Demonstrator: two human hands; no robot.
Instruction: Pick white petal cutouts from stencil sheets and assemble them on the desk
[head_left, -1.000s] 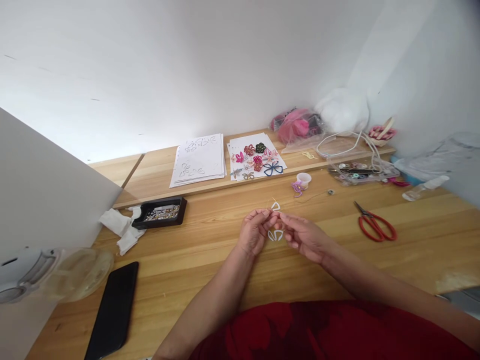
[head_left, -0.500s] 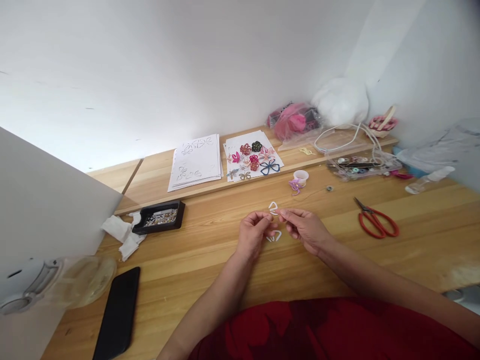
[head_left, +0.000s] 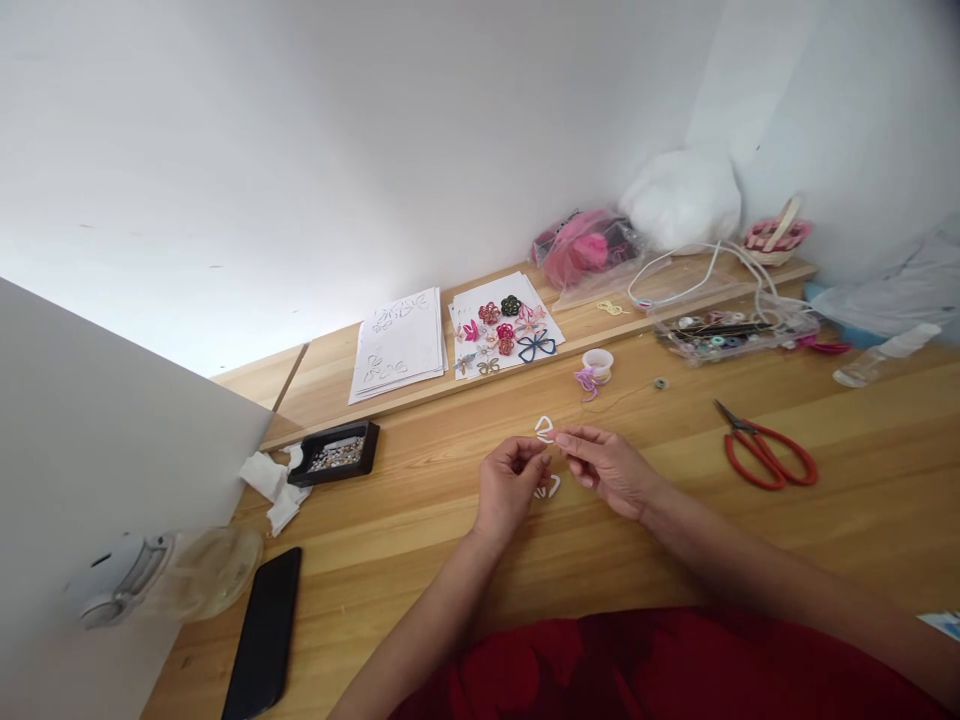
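Over the middle of the desk, my two hands meet at the fingertips. My right hand (head_left: 607,468) pinches a small white looped piece (head_left: 544,428), shaped like open petals, which sticks up beyond the fingers. Closed thumb to finger, my left hand (head_left: 512,485) is right beside it; whatever lies in its pinch is too small to make out. Below the fingertips another white looped piece (head_left: 553,487) shows, partly covered by my left hand. Farther off stand a small white cup (head_left: 598,364) and a purple looped ornament (head_left: 586,384) against it.
Red-handled scissors (head_left: 769,453) lie at right, near a spray bottle (head_left: 885,357). Beaded flowers rest on paper (head_left: 480,295) on the raised back ledge. At left are a black bead tray (head_left: 369,452), crumpled tissue (head_left: 264,474) and a phone (head_left: 262,635). A small spool (head_left: 660,384) sits beyond my hands.
The camera view has turned slightly, shifting the side objects rightward. My hands keep nearly the same pinched pose, with the white looped piece still at my right fingertips.
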